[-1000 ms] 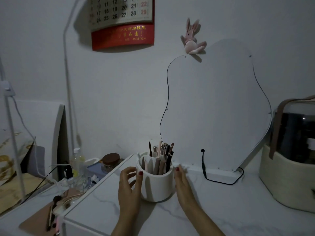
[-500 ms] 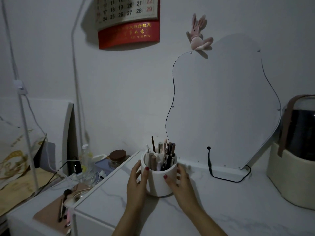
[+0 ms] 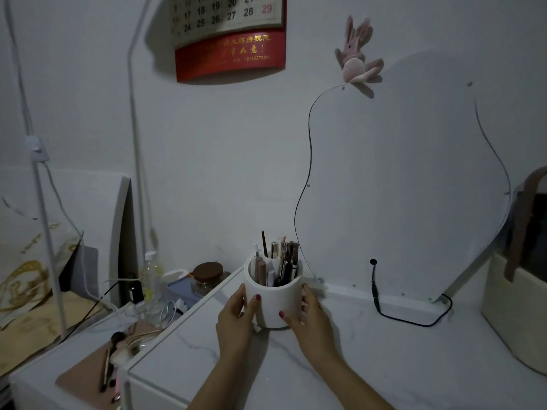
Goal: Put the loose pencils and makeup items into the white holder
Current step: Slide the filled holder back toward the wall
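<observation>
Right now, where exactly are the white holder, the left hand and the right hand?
white holder (image 3: pixel 273 303): head view, front of its wall.
left hand (image 3: pixel 236 316): head view, back of the hand, against the holder's left side.
right hand (image 3: pixel 309 318): head view, back of the hand, against its right side.

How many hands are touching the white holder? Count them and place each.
2. The left hand presses the left side of the white holder; the right hand presses its right side. Neither hand is hidden.

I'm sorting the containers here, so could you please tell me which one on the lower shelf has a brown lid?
The squat glass jar left of the white holder; the clear plastic bottle beside it has a white cap.
</observation>
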